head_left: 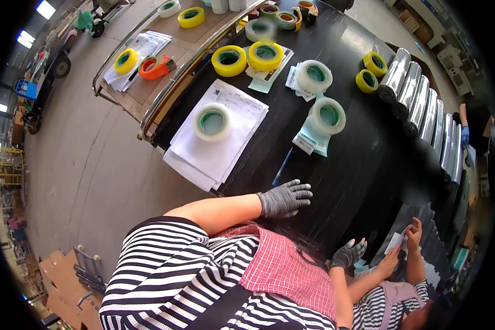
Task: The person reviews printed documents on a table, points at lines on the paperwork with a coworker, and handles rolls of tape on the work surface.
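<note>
My left hand, in a grey glove, lies flat on the black tabletop with its fingers apart and nothing in them. A blue pen rests just beyond it. To the right and nearer, my right hand, also gloved but with fingertips bare, is held with fingers stretched out, and I see nothing in it. Beyond my left hand lies a stack of printed sheets with a clear tape roll on top. Another clear tape roll sits on small pale-blue labels.
A co-worker's bare hands hold a small white paper at the lower right. Silver film rolls line the right side. Yellow tape rolls stand at the back. A metal-railed cart adjoins the table's left side.
</note>
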{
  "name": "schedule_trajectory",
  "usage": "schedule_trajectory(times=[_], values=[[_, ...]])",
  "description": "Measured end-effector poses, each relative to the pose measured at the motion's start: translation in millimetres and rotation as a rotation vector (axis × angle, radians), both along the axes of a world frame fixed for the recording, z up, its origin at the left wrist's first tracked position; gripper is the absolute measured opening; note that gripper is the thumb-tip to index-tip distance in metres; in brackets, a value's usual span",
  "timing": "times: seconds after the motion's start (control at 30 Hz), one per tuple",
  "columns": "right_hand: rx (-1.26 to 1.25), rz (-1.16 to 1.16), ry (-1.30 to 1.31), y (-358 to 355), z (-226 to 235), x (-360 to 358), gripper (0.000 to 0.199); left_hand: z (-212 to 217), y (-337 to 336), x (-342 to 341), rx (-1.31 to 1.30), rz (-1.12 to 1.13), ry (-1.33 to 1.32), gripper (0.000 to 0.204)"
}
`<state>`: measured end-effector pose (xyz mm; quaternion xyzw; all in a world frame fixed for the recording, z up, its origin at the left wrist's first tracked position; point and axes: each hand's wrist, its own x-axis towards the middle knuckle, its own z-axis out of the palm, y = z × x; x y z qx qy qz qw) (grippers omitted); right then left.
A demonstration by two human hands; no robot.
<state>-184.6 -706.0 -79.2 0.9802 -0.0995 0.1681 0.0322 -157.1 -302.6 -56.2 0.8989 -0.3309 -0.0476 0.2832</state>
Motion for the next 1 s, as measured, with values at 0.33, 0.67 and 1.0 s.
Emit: schedule_trajectory(times=[0.33,0.67,1.0], values=[[-0.004,0.022,-0.031,-4,3,3,0.048,43,155,-46,0.221,0.698,-0.031,0.059],[0.022,-0.022,-0.007,-3,7,-2,0.048,-14,169,-82,0.334,0.806,0.037,0.064],[0.043,0.027,0.006,2,3,7,0.05,47,141,-41,0.179,0.735,0.012,0.054]])
